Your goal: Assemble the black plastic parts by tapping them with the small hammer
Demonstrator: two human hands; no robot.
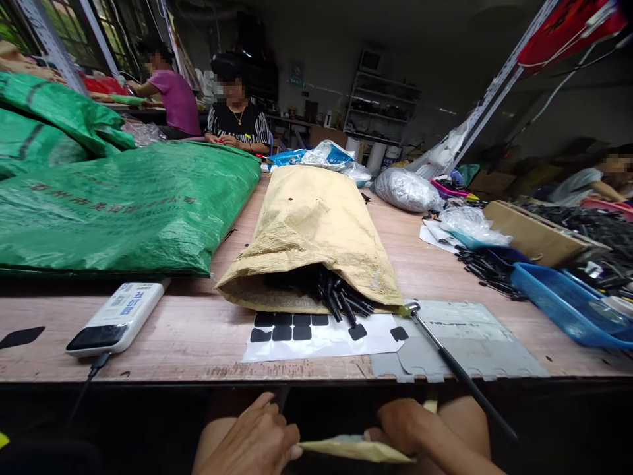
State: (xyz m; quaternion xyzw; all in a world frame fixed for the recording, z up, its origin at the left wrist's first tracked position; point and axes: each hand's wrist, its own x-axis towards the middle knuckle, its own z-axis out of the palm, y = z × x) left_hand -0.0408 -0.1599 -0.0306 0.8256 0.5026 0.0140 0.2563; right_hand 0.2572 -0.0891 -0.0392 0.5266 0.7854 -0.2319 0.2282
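Observation:
Below the table's front edge, my left hand [260, 432] pinches one end of the rim of a tan bag [359, 450]. The other end is gripped by my right hand [408, 422], its fingers curled down over it. Between the hands the rim is stretched nearly flat, and the rest of this bag is hidden below. On the table ahead lies a large tan sack [316, 224], mouth towards me. Black tube-like parts [341, 297] spill out of it onto a white sheet [316, 349] with black rounded-square stickers.
A green woven sack [123, 204] covers the table's left. A white power bank [119, 316] with a cable lies before it. On the right are a metal rod with black handle [445, 353], grey mat [465, 330] and blue basket [568, 303]. People sit farther back.

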